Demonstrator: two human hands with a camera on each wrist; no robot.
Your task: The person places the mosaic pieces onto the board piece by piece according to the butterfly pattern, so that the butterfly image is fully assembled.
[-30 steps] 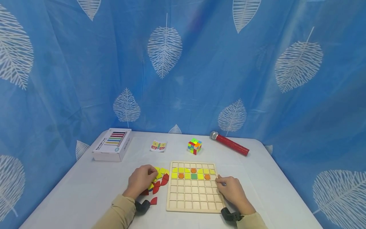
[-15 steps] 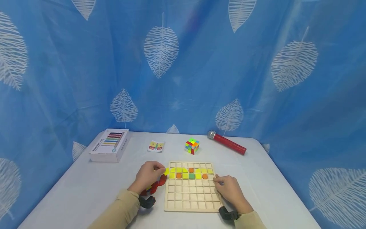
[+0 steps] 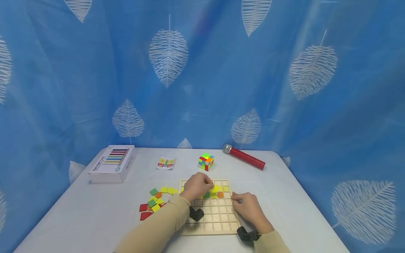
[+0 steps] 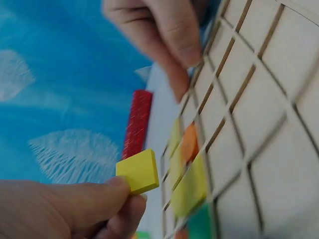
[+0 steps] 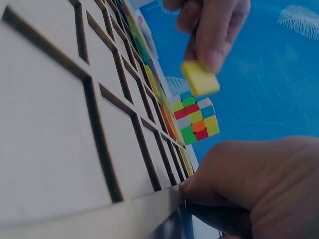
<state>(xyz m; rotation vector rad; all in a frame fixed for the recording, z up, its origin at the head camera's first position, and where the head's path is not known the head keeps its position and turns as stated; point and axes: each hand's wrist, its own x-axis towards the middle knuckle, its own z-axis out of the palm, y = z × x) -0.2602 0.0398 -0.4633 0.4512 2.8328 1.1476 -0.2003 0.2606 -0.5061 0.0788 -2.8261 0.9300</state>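
While tile [image 4: 138,172] in hand [image 3: 197,186] — illegible box lettering [image 3: 100,162]

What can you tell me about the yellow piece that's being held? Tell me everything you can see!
The yellow piece is flat and bright yellow, with straight edges, clear corners and a visible thickness. Its face looks plain and smooth; it might be painted wood or plastic. It looks like a square, but one corner is covered. The person's left grip pinches it there, and it hangs above the wooden board, not touching it. Whether it's level is hard to tell.
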